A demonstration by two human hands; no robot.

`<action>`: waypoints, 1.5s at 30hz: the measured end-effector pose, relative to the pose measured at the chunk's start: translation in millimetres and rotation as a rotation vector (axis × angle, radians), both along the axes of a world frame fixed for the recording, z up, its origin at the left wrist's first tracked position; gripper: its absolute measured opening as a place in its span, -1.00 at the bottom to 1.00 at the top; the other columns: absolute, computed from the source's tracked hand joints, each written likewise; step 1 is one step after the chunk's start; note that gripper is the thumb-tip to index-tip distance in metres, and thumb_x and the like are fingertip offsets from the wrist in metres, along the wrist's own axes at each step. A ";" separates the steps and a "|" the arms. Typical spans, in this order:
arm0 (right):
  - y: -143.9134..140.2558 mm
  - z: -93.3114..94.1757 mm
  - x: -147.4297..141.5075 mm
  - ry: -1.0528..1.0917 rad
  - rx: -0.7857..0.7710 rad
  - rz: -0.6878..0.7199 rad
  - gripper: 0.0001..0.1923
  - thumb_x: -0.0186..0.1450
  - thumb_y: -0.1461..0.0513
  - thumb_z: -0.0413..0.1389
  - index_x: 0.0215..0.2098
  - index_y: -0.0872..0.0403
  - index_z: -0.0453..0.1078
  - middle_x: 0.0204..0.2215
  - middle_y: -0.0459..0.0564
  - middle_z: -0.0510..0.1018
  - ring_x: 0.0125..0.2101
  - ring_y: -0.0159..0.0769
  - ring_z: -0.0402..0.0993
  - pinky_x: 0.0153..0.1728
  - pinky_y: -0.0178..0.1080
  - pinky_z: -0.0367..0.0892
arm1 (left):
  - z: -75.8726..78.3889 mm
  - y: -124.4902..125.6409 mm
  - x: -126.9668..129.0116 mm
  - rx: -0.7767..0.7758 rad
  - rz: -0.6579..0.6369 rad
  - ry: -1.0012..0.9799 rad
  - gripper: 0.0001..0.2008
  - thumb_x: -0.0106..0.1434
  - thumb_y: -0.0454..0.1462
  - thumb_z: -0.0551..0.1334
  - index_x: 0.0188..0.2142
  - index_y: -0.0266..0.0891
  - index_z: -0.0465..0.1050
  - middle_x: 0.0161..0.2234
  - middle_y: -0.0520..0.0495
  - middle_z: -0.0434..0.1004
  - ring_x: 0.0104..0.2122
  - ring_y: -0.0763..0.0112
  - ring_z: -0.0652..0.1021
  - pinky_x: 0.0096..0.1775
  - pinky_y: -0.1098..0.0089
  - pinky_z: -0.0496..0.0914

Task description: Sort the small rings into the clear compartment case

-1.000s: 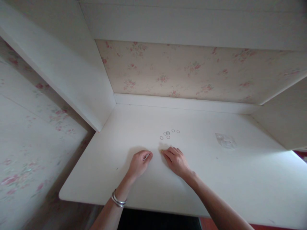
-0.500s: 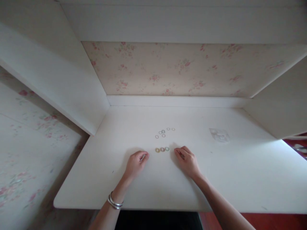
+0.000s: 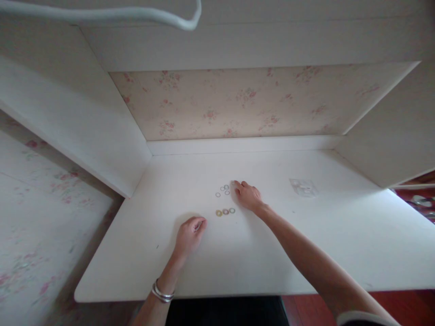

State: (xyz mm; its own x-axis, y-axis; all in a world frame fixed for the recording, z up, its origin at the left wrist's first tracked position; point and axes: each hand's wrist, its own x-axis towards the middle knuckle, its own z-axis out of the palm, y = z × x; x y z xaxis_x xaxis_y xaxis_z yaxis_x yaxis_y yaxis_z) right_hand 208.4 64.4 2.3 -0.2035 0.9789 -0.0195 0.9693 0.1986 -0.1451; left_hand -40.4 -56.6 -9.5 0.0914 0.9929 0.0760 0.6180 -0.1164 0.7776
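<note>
We are sorting small rings on the white desk (image 3: 306,253), and the step in hand looks like fetching another one from the loose supply. Our right hand (image 3: 249,195) is stretched out to the scattered thin rings (image 3: 223,190), its fingertips at their right edge, at about three o'clock of that cluster; the fingers are loosely extended and we cannot tell whether they already pinch a ring. Our left hand (image 3: 189,233) rests on the desk at about seven o'clock from the row of three coloured rings (image 3: 225,212), curled into a loose fist, and whether it holds anything does not show. The row lies between the two hands, just below the loose cluster and apart from it.

As we judge it, the next move calls for a fine fingertip pinch on a single thin ring without dragging its neighbours, then carrying it down toward six o'clock, to the row.

A small clear packet (image 3: 303,187) lies well apart at three o'clock.

Compared with half a second ago, our right hand has gone from beside the row up toward twelve o'clock to the loose rings, two of which it now covers. The left hand and the row of three have stayed put.
</note>
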 end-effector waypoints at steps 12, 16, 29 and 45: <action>-15.9 -2.9 16.0 -0.073 0.089 0.109 -0.61 0.42 0.12 -0.19 -0.18 -0.04 0.49 -0.24 0.01 0.46 -0.30 -0.29 0.37 -0.27 -0.27 0.12 | -3.0 -1.6 -0.4 0.035 -0.025 -0.002 -0.74 0.30 -0.14 0.08 -0.27 -0.19 0.49 -0.32 -0.02 0.55 -0.35 0.44 0.53 -0.26 0.45 0.39; -28.0 -3.4 22.1 -0.085 0.119 0.130 -0.62 0.42 0.15 -0.17 -0.20 -0.02 0.49 -0.28 0.01 0.47 -0.32 -0.30 0.36 -0.27 -0.27 0.09 | -4.4 -1.6 -0.4 0.041 -0.030 0.013 -0.75 0.30 -0.14 0.08 -0.28 -0.18 0.49 -0.32 -0.01 0.55 -0.35 0.44 0.52 -0.27 0.45 0.39; -54.3 -8.7 28.4 -0.055 0.170 0.215 -0.66 0.43 0.18 -0.16 -0.22 0.01 0.46 -0.33 -0.02 0.45 -0.30 -0.32 0.34 -0.26 -0.29 0.07 | -4.1 -2.8 0.6 0.059 -0.044 0.068 -0.76 0.31 -0.15 0.07 -0.27 -0.17 0.48 -0.31 -0.01 0.55 -0.33 0.42 0.52 -0.26 0.44 0.39; -58.0 -5.3 24.3 -0.015 0.062 0.198 -0.70 0.42 0.18 -0.16 -0.19 0.04 0.40 -0.25 0.00 0.43 -0.26 -0.31 0.36 -0.21 -0.27 0.12 | 4.9 -5.4 3.6 0.083 -0.057 0.138 -0.77 0.31 -0.19 0.07 -0.29 -0.15 0.50 -0.32 -0.01 0.57 -0.33 0.41 0.54 -0.25 0.43 0.38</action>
